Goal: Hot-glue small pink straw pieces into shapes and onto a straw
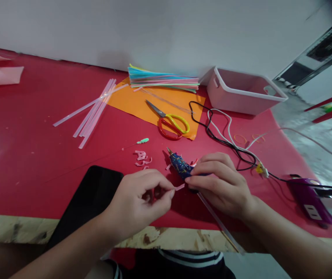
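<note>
My left hand [142,201] pinches a small pink strip [179,187] between thumb and forefinger. My right hand [224,186] is wrapped round a dark blue glue gun [180,166], whose metal nozzle points up and to the left. A clear glue stick [212,213] trails from the back of the gun towards the table's front edge. Curled pink scraps [142,157] lie just left of the nozzle. Beyond them rests a thin wire with a mint-green fuzzy tip [143,141]. The gun's handle is mostly hidden by my fingers.
Scissors [174,126] lie on an orange sheet [136,104], near bundled pipe cleaners [162,79]. Clear glue sticks [96,110] are at left. A black phone [93,193] sits beside my left forearm. Cables [226,141], a pink bin [241,93] and a purple power strip [313,199] occupy the right.
</note>
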`<state>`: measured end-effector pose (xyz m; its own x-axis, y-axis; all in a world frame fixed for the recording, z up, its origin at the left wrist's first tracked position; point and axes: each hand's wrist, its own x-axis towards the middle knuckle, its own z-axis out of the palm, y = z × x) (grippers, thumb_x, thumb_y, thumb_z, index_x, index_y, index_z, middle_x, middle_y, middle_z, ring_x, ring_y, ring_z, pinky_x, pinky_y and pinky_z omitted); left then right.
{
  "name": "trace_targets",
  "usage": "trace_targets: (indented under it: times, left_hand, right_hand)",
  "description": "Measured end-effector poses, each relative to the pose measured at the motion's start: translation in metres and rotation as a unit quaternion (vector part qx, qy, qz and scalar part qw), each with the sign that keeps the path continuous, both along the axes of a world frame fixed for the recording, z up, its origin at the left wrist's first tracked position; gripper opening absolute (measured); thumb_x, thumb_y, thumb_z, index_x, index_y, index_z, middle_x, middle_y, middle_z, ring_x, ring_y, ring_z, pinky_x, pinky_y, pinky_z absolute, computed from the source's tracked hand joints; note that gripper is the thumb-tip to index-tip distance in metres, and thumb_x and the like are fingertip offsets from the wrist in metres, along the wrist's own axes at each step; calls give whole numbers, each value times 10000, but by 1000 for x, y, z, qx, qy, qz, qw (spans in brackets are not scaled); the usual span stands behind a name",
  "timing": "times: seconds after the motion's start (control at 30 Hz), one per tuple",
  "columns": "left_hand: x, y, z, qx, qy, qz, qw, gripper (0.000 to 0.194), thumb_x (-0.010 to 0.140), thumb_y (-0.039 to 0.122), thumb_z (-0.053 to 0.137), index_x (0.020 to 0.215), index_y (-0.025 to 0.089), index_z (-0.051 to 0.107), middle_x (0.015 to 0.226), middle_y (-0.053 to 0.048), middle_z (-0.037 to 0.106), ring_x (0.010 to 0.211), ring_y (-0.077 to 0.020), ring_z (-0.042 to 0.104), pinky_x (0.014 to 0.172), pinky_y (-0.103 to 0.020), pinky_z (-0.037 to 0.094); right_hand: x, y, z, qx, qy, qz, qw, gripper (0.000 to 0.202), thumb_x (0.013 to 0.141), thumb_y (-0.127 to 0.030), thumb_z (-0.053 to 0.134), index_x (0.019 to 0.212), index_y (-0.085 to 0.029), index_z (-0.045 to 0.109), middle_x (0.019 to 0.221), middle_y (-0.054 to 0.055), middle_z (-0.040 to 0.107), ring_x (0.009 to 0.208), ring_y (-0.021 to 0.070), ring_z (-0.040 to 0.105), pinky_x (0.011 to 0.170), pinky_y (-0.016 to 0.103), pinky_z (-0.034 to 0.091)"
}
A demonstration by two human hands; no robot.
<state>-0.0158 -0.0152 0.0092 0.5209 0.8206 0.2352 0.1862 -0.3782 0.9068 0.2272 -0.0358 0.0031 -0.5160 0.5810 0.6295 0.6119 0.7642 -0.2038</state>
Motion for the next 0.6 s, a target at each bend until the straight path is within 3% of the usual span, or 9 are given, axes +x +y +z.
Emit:
trace_targets:
  times: [0.07,0.13,0.2,0.3,0.4,0.47,0.53,0.6]
  left_hand:
    - [-1,-2,-5,162,-14,32,986,133,834,46,670,804,172,700,695,-1,697,570,-90,589,555,-192,485]
    - [-2,-4,-9,256,-29,53,965,168,829,7,694,874,169,686,751,-17,725,665,-115,654,671,-224,546]
    - [-3,-7,-11,300,-34,49,952,222,817,-10,720,957,157,676,810,-36,748,754,-139,697,750,-252,571]
    - [-4,-10,-9,311,-26,52,949,239,819,-5,724,989,156,677,844,-37,761,772,-141,712,754,-255,581]
    - [-2,-10,-4,221,5,102,970,128,855,56,694,876,182,696,770,-3,740,669,-114,678,662,-224,563]
    - [-2,-7,-1,80,20,142,986,89,894,140,671,839,198,710,733,9,728,614,-102,646,586,-205,530]
    - [-2,-2,1,-81,-5,175,981,100,919,223,657,845,204,722,735,10,732,572,-88,604,517,-189,481]
    - [-3,4,1,-188,-60,196,961,103,906,268,674,850,202,728,746,12,733,507,-63,522,448,-178,400]
  right_hand:
    - [7,4,1,-11,5,-45,999,169,898,-71,622,1004,-195,664,925,60,701,934,205,604,876,389,501]
    - [16,8,3,-52,-7,-88,995,126,919,-93,582,936,-205,640,909,55,692,894,199,614,896,404,488]
    - [25,12,8,-135,-58,-99,984,130,919,-151,580,1011,-218,641,998,70,695,947,219,627,926,427,486]
    - [33,13,13,-246,-114,-60,961,462,801,-136,585,1256,-211,573,1210,115,659,1104,272,615,982,457,508]
    - [33,12,10,-274,-148,-65,948,599,682,-71,537,1269,-190,564,1228,125,648,1136,277,611,1007,458,504]
    - [32,13,3,-245,-160,-104,951,560,655,-51,520,1193,-187,594,1153,112,676,1073,269,636,955,442,508]
    - [31,14,-5,-182,-163,-145,959,494,644,-47,516,1106,-195,613,1040,85,712,964,263,668,876,433,498]
    - [31,14,-10,-117,-143,-171,968,424,666,-76,543,1064,-201,613,956,68,734,878,259,687,820,423,485]
